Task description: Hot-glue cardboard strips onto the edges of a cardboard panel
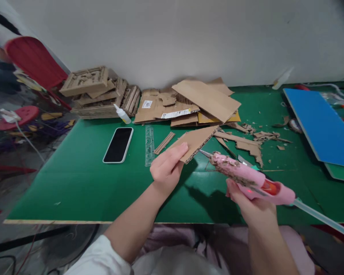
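Observation:
Between the thumb and fingers of my left hand (167, 166) is a flat cardboard piece (199, 139), held tilted above the table with its corrugated edge facing right. My right hand (253, 208) is wrapped round the handle of a pink hot glue gun (243, 173). Its metal nozzle points left and lies at or very near the cardboard's edge; I cannot tell whether they touch. Brown scraps cling to the gun's barrel. A clear glue stick (322, 217) sticks out of its back end. Below my left hand's fingers, a clear stencil ruler (149, 145) and narrow cardboard strips (164, 143) lie on the table.
On the green table (83, 183) lie a phone (119, 145), a white glue bottle (122, 114), stacked cardboard constructions (94, 93), cardboard sheets (206, 99) and torn scraps (249, 145). A blue board (322, 124) sits at right. Red chair (36, 61) beyond the left edge.

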Available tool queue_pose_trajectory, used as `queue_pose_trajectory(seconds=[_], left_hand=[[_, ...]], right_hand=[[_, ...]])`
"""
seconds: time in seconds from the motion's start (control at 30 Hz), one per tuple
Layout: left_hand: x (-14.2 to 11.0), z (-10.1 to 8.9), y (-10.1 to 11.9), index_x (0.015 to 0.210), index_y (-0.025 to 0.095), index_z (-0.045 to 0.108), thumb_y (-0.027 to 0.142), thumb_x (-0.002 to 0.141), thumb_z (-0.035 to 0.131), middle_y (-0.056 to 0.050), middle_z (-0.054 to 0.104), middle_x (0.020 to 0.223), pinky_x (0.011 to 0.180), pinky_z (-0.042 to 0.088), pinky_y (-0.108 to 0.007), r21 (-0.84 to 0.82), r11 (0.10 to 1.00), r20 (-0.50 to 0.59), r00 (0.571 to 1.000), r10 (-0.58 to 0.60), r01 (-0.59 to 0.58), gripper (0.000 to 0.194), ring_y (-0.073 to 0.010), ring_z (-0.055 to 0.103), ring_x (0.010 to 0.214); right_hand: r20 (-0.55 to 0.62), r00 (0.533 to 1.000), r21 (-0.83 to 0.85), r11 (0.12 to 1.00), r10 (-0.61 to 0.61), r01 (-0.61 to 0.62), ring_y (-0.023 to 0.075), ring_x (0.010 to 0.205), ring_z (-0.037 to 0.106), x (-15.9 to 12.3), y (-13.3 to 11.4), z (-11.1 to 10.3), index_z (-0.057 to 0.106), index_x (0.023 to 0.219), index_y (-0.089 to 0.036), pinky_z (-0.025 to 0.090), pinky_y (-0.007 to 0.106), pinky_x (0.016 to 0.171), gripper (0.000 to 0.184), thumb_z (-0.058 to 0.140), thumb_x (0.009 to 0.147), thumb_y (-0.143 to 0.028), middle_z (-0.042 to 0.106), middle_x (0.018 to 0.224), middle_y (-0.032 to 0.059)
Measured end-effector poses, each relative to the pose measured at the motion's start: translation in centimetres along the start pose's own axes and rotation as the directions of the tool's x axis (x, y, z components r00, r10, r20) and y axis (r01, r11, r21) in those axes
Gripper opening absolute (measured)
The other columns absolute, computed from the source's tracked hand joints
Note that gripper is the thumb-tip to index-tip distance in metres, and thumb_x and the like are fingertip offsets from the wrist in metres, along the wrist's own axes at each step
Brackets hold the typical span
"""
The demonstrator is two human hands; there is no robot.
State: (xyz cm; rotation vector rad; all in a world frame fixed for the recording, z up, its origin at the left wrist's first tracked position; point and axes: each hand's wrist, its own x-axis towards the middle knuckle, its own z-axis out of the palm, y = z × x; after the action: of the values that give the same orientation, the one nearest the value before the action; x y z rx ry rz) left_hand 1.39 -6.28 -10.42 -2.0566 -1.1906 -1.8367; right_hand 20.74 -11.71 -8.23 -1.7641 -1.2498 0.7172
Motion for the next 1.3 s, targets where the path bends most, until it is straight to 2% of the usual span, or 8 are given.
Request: queue_pose_trajectory(seconds=[0.13,0.27,0.4,0.6,1.0,1.17,1.3], left_hand=[[0.0,0.0,-0.1,0.112,0.021,0.062,0.000,0.072,0.063,-0.005,0.070,0.101,0.076,0.056,-0.027,0.005,1.000,0.004,1.000,0.012,-0.012,0.045,-0.0170,0.067,0.087],[0.0,-0.1,0.0,0.112,0.020,0.062,-0.004,0.070,0.062,-0.006,0.070,0.101,0.076,0.057,-0.027,-0.008,1.000,0.003,1.000,0.009,-0.009,0.049,-0.0174,0.067,0.087],[-0.1,-0.1,0.0,0.112,0.021,0.062,-0.005,0.069,0.062,-0.006,0.069,0.101,0.077,0.057,-0.028,-0.013,1.000,0.010,1.000,0.005,-0.005,0.050,-0.0176,0.067,0.087],[0.0,-0.1,0.1,0.110,0.020,0.063,-0.003,0.070,0.063,-0.005,0.070,0.099,0.076,0.057,-0.028,-0.003,1.000,0.002,1.000,0.009,-0.009,0.046,-0.0172,0.067,0.086],[0.0,0.0,0.1,0.109,0.019,0.063,-0.002,0.070,0.064,-0.005,0.070,0.099,0.075,0.057,-0.028,-0.010,1.000,0.016,1.000,0.025,-0.025,0.045,-0.0177,0.068,0.086],[0.0,-0.1,0.2,0.111,0.021,0.062,-0.001,0.071,0.064,-0.004,0.070,0.099,0.075,0.057,-0.028,0.008,1.000,0.025,0.999,0.021,-0.021,0.046,-0.0170,0.067,0.086],[0.0,-0.1,0.2,0.111,0.022,0.062,0.001,0.073,0.063,-0.003,0.070,0.099,0.074,0.057,-0.027,0.015,1.000,0.028,0.999,0.020,-0.021,0.044,-0.0164,0.067,0.086]], right_hand=[[-0.075,0.997,0.054,0.998,-0.009,0.013,0.0190,0.057,0.060,0.0,-0.5,0.3,0.058,0.059,-0.020,0.049,0.030,0.057,0.023,0.063,0.064,-0.041,0.059,0.053,0.0014],[-0.091,0.995,0.068,0.996,-0.046,0.053,0.0167,0.052,0.057,0.1,-0.9,0.4,0.057,0.057,-0.020,0.049,0.030,0.060,0.022,0.062,0.066,-0.039,0.056,0.049,-0.0004],[-0.096,0.994,0.050,0.997,-0.056,0.061,0.0151,0.049,0.054,0.3,-0.8,0.3,0.057,0.058,-0.019,0.047,0.029,0.055,0.022,0.062,0.067,-0.039,0.056,0.051,-0.0004],[-0.094,0.995,0.039,0.999,0.016,-0.012,0.0135,0.047,0.050,0.4,-0.6,0.2,0.056,0.059,-0.019,0.044,0.027,0.048,0.023,0.062,0.067,-0.040,0.054,0.049,-0.0010],[-0.135,0.985,0.097,0.991,0.104,-0.091,0.0163,0.052,0.055,0.6,-0.4,0.2,0.057,0.064,-0.019,0.048,0.030,0.055,0.024,0.064,0.065,-0.042,0.055,0.051,-0.0004],[-0.054,0.996,0.088,0.993,0.077,-0.072,0.0165,0.049,0.055,1.4,0.1,-0.3,0.058,0.062,-0.019,0.049,0.030,0.053,0.022,0.066,0.065,-0.040,0.054,0.048,-0.0006],[-0.040,0.999,0.024,1.000,0.021,-0.020,0.0164,0.051,0.056,1.8,0.0,-0.7,0.057,0.058,-0.020,0.049,0.029,0.055,0.023,0.061,0.069,-0.039,0.052,0.046,-0.0008]])
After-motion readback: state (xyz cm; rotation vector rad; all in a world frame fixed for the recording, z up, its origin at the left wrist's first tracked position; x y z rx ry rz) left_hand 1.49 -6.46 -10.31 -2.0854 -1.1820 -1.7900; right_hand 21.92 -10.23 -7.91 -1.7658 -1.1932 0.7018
